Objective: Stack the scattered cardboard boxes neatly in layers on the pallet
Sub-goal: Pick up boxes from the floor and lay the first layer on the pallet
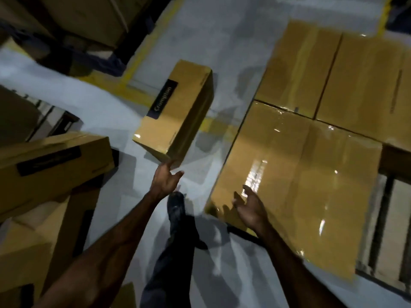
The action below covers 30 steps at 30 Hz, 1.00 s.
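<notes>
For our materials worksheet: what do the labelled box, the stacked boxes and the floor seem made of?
Labelled box: brown cardboard, matte, creased edges, dark printed label.
Stacked boxes: cardboard, glossy strips, likely clear tape.
Floor: probably painted concrete, grey, smooth, yellow lines.

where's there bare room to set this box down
Bare slats of the pallet show right of the stacked boxes. Open floor lies between them and the box your left hand touches. Crowded: the box heap left.

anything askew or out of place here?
Yes. The labelled box sits tilted, one corner at the left hand, apart from the flush boxes on the pallet. Boxes at left lie piled crooked. Right hand holds nothing.
</notes>
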### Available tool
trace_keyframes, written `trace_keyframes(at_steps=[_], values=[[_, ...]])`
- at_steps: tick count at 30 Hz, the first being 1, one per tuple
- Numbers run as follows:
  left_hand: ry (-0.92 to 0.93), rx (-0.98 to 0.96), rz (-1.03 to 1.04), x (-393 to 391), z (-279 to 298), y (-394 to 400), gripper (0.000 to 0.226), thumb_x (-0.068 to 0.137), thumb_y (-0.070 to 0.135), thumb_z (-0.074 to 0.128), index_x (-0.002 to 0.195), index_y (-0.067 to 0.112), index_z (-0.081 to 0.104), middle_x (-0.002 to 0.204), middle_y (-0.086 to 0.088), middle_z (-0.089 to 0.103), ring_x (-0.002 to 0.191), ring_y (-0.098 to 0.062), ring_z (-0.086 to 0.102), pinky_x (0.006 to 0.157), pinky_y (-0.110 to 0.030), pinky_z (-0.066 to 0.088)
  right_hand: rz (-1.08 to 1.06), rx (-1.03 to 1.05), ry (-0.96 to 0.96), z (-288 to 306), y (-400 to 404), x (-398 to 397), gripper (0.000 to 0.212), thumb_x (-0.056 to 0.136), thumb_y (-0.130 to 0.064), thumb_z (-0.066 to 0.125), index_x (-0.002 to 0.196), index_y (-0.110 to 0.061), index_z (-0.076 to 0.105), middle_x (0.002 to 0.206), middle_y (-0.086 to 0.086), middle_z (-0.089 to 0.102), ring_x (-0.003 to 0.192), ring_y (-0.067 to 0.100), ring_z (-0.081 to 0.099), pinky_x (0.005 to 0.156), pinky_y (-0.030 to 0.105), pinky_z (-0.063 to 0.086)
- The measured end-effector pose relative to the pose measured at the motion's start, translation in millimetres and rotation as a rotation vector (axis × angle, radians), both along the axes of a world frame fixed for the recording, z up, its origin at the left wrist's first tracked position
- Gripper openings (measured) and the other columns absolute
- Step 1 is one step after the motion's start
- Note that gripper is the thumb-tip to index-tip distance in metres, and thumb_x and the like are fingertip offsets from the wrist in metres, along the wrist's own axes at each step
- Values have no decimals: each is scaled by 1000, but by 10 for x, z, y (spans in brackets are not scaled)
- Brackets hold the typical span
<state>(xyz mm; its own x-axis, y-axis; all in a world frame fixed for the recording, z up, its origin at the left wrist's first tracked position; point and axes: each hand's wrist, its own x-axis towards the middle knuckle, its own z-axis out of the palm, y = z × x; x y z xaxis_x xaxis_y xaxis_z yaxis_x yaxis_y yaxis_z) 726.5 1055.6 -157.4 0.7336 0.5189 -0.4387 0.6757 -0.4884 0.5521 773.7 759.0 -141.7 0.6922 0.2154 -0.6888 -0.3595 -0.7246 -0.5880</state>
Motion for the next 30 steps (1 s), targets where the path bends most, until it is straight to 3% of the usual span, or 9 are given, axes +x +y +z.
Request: trace_keyframes(at_steps=[3, 10, 14, 16, 20, 23, 25, 28, 30], values=[[54, 23, 9, 260, -326, 842, 60, 96, 29, 76, 147, 5, 56, 146, -20, 60, 127, -41, 61, 103, -44, 50, 10, 58, 17, -325, 881, 354, 74, 91, -40, 72, 156, -16, 44, 154, 8, 52, 137, 27, 56, 114, 37, 44], [204, 203, -188, 887, -1164, 2168, 106, 79, 80, 53, 154, 4, 42, 146, -32, 48, 133, -53, 47, 106, -59, 46, 34, 17, 69, -1176, 2580, 1094, 64, 102, -34, 65, 158, -15, 41, 156, 10, 51, 140, 32, 52, 115, 45, 44], [315, 97, -142, 1331, -1447, 2138, 117, 80, 83, 61, 167, 22, 11, 174, -18, 0, 158, -46, 4, 118, -73, 24, -13, -38, 32, -1582, 3262, 1492, 62, 103, -36, 63, 158, -17, 41, 158, 9, 50, 141, 32, 51, 117, 44, 42], [273, 128, -5, 1446, -1625, 2228, 107, 89, 79, 55, 167, 24, 7, 175, -13, -7, 160, -41, -5, 120, -74, 14, -7, -87, -50, -1718, 3520, 1615, 64, 104, -37, 62, 161, -20, 37, 162, 8, 43, 145, 33, 46, 119, 44, 39], [240, 124, 230, 1373, -1854, 2737, 85, 98, 71, 46, 161, 18, 27, 170, -16, 24, 158, -38, 17, 119, -72, 19, 134, -155, -215, -1876, 3909, 1662, 74, 104, -35, 59, 166, -19, 22, 169, 8, 25, 150, 34, 36, 117, 41, 37], [113, 37, 207, 1249, -1914, 3013, 57, 94, 73, 50, 116, 21, 59, 117, -9, 69, 115, -36, 62, 89, -47, 51, 182, -218, -235, -1965, 4092, 1571, 85, 105, -41, 54, 168, -17, 3, 173, 12, 15, 155, 35, 26, 118, 46, 35], [-18, -34, 184, 1225, -1821, 2983, 44, 97, 66, 55, 98, 24, 65, 98, -1, 71, 98, -30, 68, 75, -32, 46, 173, -310, -269, -2008, 4060, 1485, 86, 106, -52, 45, 167, -13, 0, 173, 16, 13, 157, 36, 20, 118, 52, 35], [-82, -104, 180, 1261, -1692, 2818, 47, 101, 57, 57, 117, 18, 79, 139, 0, 67, 128, -22, 61, 103, -34, 48, 26, -403, -237, -2022, 3825, 1468, 91, 103, -67, 32, 166, -7, 5, 172, 18, 13, 157, 37, 18, 119, 58, 33], [-112, -129, 188, 1275, -1720, 2687, 47, 100, 55, 57, 116, 16, 80, 141, 1, 66, 128, -18, 60, 106, -40, 51, -135, -430, -145, -2048, 3608, 1567, 96, 101, -74, 27, 164, -3, 15, 172, 17, 14, 156, 37, 20, 121, 56, 28]])
